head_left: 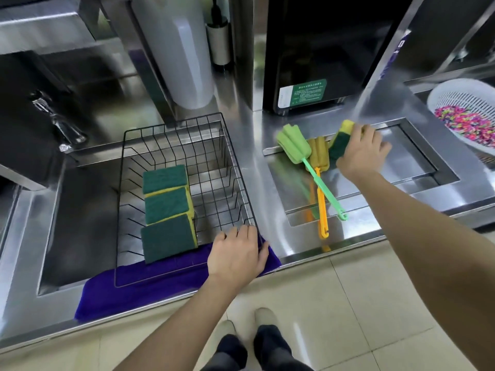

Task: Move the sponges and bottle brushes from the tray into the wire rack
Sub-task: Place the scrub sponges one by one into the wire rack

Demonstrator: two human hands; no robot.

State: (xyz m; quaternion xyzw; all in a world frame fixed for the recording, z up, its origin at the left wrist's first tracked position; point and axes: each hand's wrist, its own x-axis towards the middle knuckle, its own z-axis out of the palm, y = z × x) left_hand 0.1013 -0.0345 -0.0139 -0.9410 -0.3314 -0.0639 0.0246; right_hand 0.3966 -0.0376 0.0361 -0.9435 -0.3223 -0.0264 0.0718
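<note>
Sponges (167, 207), three green-on-yellow, are lying in the black wire rack (235, 167) at centre left; left hand (237, 254) is gripping its near rim. Right hand (360, 152) is grasping a fourth sponge (340, 135) in the steel tray (417, 153), beside a green bottle brush (294, 145) and an orange bottle brush (319, 156), both foam-headed.

wire rack (184, 167) right half free, three sponges (167, 207) filling left, open top

— Where are your sponges?
— Three green-and-yellow sponges (167, 210) lie in a row inside your black wire rack (235, 167), left of centre. A fourth sponge (340, 141) stands tilted at the tray's (284, 188) far edge, right of centre.
— And your brushes?
— Green brush (297, 147) crosses orange brush (318, 167) on the tray, handles toward you.
</note>
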